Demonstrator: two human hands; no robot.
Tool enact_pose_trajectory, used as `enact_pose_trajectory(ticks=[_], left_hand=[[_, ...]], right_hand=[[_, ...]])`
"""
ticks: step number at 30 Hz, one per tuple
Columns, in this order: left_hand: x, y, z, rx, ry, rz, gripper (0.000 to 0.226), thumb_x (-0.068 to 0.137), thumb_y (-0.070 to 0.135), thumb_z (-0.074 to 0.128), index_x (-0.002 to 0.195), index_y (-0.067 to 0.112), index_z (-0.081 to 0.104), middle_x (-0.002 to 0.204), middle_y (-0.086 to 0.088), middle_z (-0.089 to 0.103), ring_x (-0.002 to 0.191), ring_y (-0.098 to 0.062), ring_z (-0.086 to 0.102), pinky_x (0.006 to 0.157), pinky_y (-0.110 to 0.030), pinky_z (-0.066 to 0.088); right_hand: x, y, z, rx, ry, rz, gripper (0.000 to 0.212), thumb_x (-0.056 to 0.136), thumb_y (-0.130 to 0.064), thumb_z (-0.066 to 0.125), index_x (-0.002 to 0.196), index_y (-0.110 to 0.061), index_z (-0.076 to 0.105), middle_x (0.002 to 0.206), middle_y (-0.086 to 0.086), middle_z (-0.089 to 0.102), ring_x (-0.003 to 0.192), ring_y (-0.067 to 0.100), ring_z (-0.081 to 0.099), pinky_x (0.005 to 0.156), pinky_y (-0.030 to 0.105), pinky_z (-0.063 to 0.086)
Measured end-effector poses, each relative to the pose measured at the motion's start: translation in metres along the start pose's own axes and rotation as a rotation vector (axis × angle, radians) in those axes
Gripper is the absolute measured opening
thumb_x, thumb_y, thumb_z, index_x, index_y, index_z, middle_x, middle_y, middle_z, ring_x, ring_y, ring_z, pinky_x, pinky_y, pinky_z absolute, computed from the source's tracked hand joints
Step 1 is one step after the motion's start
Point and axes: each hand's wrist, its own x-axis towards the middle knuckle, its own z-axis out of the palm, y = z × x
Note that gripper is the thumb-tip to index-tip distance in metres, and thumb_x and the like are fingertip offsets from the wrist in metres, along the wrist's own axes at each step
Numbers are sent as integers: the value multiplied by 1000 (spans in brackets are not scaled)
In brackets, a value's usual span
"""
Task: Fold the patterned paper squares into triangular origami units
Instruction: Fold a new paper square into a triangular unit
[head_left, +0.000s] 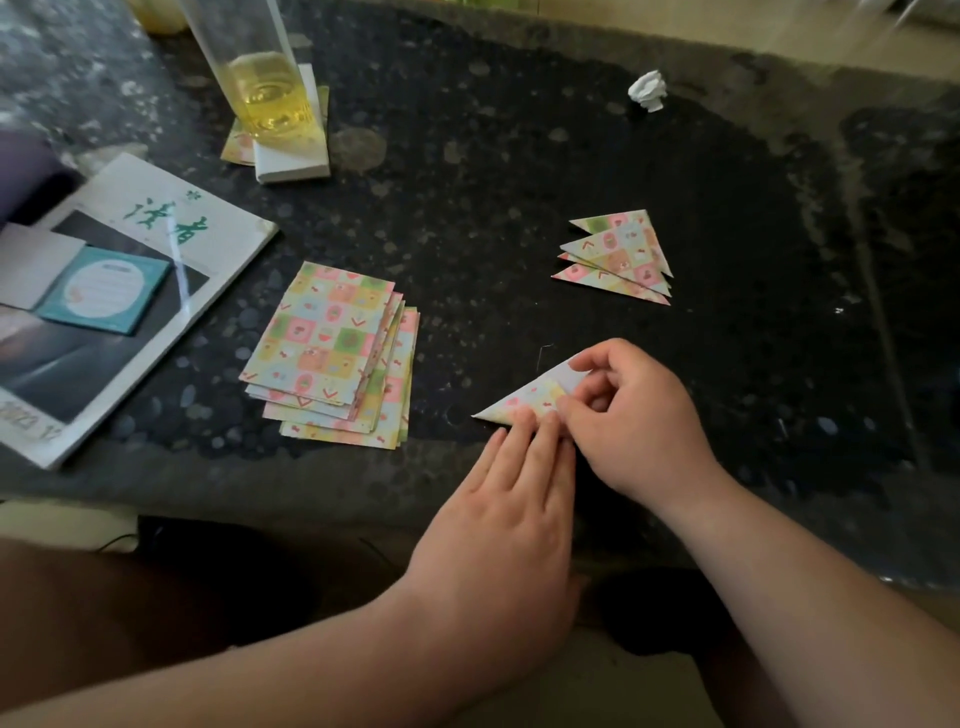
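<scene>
Pinning paper triangle (525, 399) beneath left fingers (523, 441)

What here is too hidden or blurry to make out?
Head view only.
Paper being folded: its near edge lies under the left hand and right hand.
Unfolded stack: lower sheets covered, count unclear.
Magazine: cut by left edge, small print blurred.
Glass: top cut off by the frame.

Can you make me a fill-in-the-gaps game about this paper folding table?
The left hand presses and the right hand pinches a paper folded into a ____.
The stack of flat squares lies to the ____ of the hands.
The drink in the glass is ____.
The crumpled ball is ____.
Missing words: triangle, left, yellow, white.
</scene>
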Motion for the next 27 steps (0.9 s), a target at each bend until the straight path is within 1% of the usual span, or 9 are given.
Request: enact_pose_trajectory(ticks=[1,3,4,7,11,14,17,19,27], left_hand=[[0,2,-1,-5,21,10,83,101,54,24,154,-1,-9,163,-19,-17,152,-35,-20,113,-43,-21],[2,3,-4,-40,82,10,85,101,56,21,151,0,-18,164,-18,-21,150,-34,-26,115,-42,-22],[3,3,-4,-47,45,2,87,102,57,23,151,2,-22,164,-16,-25,150,-33,-29,117,-42,-22],[4,0,-7,-109,6,-45,92,103,60,30,153,5,-24,166,-14,-25,152,-30,-27,123,-43,-17],[3,-9,1,-69,55,-88,93,98,62,38,158,0,5,168,-19,11,156,-34,5,126,-53,0],[2,-10,6,-96,72,-51,93,99,62,37,158,0,2,169,-18,5,157,-33,-1,125,-45,-4],[4,-10,8,-63,86,-22,91,92,61,45,154,-4,31,161,-21,32,152,-35,25,124,-44,16],[7,-11,9,-38,107,-21,90,89,62,49,150,-3,40,156,-20,41,148,-35,34,121,-43,21],[9,-12,9,-74,193,-51,89,99,61,40,159,1,15,167,-18,16,156,-33,9,120,-42,-7]], right_hand=[[1,0,1,-8,5,-2,25,90,-16,76,105,-31,61,80,-11,65,72,4,63,61,10,43],[2,0,1,-10,16,-5,24,90,-15,74,101,-31,61,78,-11,65,70,3,63,60,10,42],[2,0,1,-11,19,-7,23,90,-15,74,100,-31,62,77,-11,64,69,3,63,60,10,42],[3,1,2,-16,24,-16,21,90,-15,73,98,-31,63,77,-10,65,68,4,62,61,12,42],[5,2,5,-11,22,-17,20,89,-15,74,99,-30,64,77,-10,66,69,6,63,63,16,46],[6,3,6,-7,26,-19,21,89,-15,74,99,-30,64,78,-9,66,70,7,65,64,18,48],[5,4,6,-3,37,-24,19,90,-16,74,99,-30,64,78,-10,66,69,6,63,63,15,46],[6,4,6,0,48,-25,18,90,-16,73,99,-29,65,79,-10,65,69,5,63,62,14,45],[8,4,7,-4,68,-35,19,88,-13,73,95,-29,64,75,-8,66,67,5,62,64,17,45]])
